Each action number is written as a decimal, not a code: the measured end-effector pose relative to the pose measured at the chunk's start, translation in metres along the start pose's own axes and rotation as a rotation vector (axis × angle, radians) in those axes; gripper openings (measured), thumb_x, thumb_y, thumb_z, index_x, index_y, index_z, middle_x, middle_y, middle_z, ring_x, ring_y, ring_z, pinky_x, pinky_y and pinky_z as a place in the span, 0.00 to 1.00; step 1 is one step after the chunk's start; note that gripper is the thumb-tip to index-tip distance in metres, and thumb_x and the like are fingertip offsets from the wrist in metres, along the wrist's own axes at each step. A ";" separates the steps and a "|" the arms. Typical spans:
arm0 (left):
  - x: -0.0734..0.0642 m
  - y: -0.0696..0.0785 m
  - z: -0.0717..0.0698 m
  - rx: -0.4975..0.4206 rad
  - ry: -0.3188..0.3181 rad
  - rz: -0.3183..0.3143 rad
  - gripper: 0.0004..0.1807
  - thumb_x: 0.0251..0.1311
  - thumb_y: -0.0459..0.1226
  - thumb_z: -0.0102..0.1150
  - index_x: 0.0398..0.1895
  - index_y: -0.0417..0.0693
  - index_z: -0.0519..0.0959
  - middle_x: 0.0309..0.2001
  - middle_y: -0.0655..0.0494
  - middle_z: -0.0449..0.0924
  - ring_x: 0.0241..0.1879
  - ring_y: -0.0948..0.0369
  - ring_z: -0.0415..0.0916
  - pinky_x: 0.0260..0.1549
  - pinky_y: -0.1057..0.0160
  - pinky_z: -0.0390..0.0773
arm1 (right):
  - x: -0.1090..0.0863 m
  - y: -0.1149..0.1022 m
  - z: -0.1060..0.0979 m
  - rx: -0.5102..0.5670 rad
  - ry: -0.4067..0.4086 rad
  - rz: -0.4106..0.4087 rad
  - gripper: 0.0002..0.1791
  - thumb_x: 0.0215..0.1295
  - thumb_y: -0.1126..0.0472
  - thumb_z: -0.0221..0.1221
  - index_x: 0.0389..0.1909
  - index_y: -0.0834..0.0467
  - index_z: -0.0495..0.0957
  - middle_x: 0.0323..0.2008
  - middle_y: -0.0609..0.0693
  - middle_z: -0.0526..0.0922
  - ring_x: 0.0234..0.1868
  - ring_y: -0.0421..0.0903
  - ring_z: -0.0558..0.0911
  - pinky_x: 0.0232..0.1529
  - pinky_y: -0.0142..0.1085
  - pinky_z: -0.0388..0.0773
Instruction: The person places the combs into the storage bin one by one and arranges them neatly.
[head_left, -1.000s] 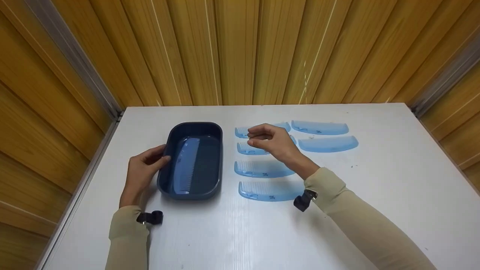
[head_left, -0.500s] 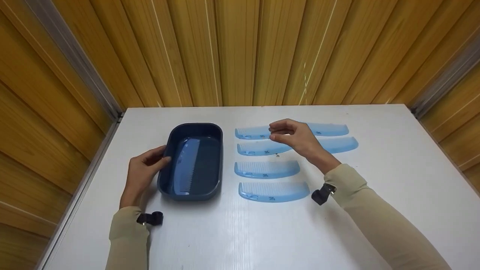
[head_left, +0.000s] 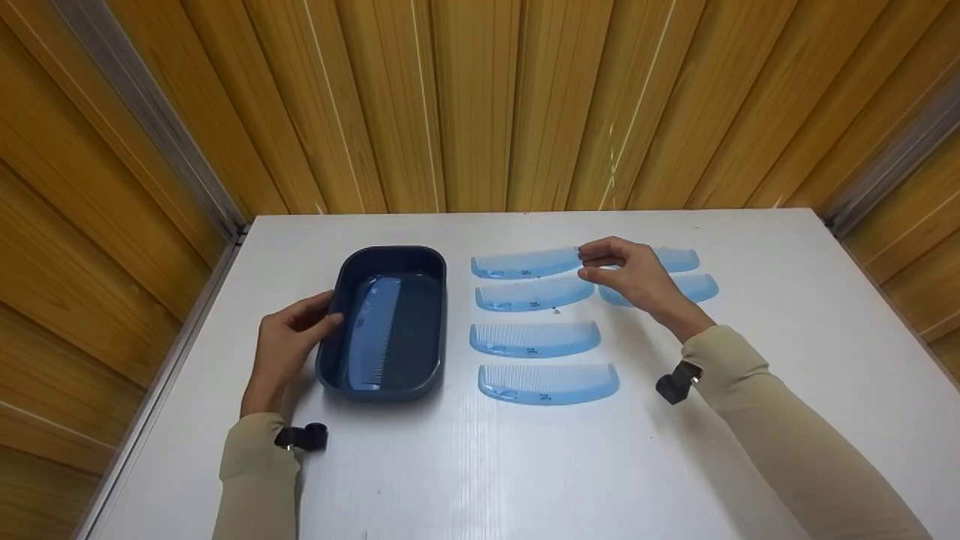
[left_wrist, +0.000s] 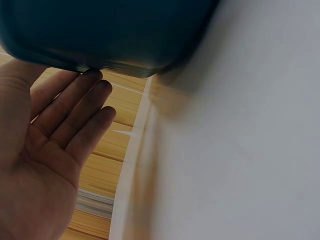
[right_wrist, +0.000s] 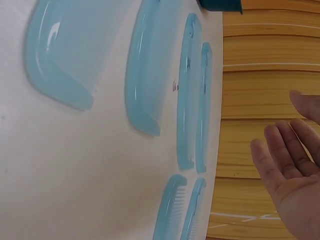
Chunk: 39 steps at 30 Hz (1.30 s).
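In the head view a dark blue tray (head_left: 431, 382) stands left of centre, with one blue comb (head_left: 375, 330) lying lengthwise inside. My left hand (head_left: 285, 341) is at the tray's left side, thumb on the rim and fingers by the outer wall. The left wrist view shows its palm (left_wrist: 50, 145) facing the camera, fingers loosely extended, thumb tip hidden. My right hand (head_left: 637, 277) hovers over the far combs with nothing in it; thumb and fingers (right_wrist: 280, 150) stand apart. Two rows of light blue combs (head_left: 547, 384) lie right of the tray; the hand partly covers the far right pair.
The white table (head_left: 420, 480) ends at a yellow wood-look panel wall (head_left: 480, 105) behind. Similar panels with grey metal corner strips close in both sides. Each wrist carries a small black camera (head_left: 679, 382).
My right hand has moved rightward across the far combs, uncovering those on the left and hiding part of the right pair. The left hand and tray have stayed in place.
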<state>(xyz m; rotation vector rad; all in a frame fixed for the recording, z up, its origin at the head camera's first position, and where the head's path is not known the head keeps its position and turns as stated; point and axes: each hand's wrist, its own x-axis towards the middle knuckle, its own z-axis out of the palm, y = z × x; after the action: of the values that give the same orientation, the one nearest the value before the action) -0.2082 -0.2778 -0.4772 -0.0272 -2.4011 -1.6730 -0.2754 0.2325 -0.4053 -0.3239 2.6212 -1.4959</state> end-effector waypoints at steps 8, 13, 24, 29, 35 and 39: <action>0.000 0.000 -0.001 0.023 -0.009 -0.021 0.25 0.68 0.40 0.74 0.65 0.43 0.84 0.57 0.46 0.86 0.52 0.61 0.82 0.50 0.72 0.81 | 0.002 0.016 -0.016 -0.074 0.014 0.034 0.25 0.74 0.59 0.68 0.68 0.62 0.77 0.65 0.61 0.81 0.66 0.56 0.79 0.68 0.49 0.75; 0.000 0.000 0.000 0.013 -0.006 -0.027 0.24 0.68 0.39 0.74 0.65 0.42 0.84 0.57 0.45 0.86 0.52 0.61 0.82 0.50 0.72 0.81 | 0.002 0.024 -0.025 -0.093 0.014 0.045 0.25 0.75 0.59 0.67 0.68 0.64 0.77 0.66 0.63 0.80 0.67 0.57 0.78 0.69 0.51 0.74; 0.000 0.000 0.001 0.010 -0.007 -0.015 0.24 0.68 0.39 0.74 0.65 0.42 0.84 0.57 0.46 0.86 0.52 0.61 0.82 0.51 0.72 0.80 | 0.001 0.039 -0.044 -0.116 0.012 0.044 0.26 0.75 0.58 0.68 0.67 0.64 0.77 0.67 0.63 0.79 0.69 0.60 0.76 0.72 0.56 0.68; 0.000 0.000 0.000 0.013 -0.010 -0.024 0.24 0.68 0.39 0.74 0.65 0.42 0.84 0.57 0.45 0.86 0.52 0.61 0.83 0.50 0.72 0.81 | 0.001 0.043 -0.050 -0.131 0.011 0.066 0.26 0.74 0.57 0.68 0.68 0.63 0.77 0.67 0.63 0.79 0.70 0.61 0.75 0.74 0.58 0.66; 0.000 0.000 0.000 0.008 -0.007 -0.023 0.24 0.67 0.38 0.74 0.65 0.41 0.83 0.57 0.45 0.86 0.52 0.61 0.83 0.50 0.71 0.81 | 0.002 0.051 -0.059 -0.149 0.014 0.089 0.27 0.75 0.57 0.68 0.69 0.62 0.76 0.67 0.63 0.78 0.71 0.63 0.74 0.74 0.60 0.65; 0.002 -0.002 0.001 0.010 -0.006 -0.015 0.24 0.67 0.38 0.74 0.65 0.41 0.84 0.57 0.45 0.86 0.52 0.61 0.83 0.50 0.71 0.81 | -0.001 0.057 -0.065 -0.144 0.024 0.105 0.28 0.74 0.54 0.68 0.69 0.61 0.76 0.68 0.62 0.78 0.72 0.63 0.72 0.75 0.62 0.62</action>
<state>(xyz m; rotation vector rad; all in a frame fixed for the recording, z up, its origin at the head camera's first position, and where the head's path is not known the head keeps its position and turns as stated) -0.2101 -0.2780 -0.4788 -0.0133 -2.4200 -1.6701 -0.2948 0.3148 -0.4210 -0.1782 2.7239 -1.2912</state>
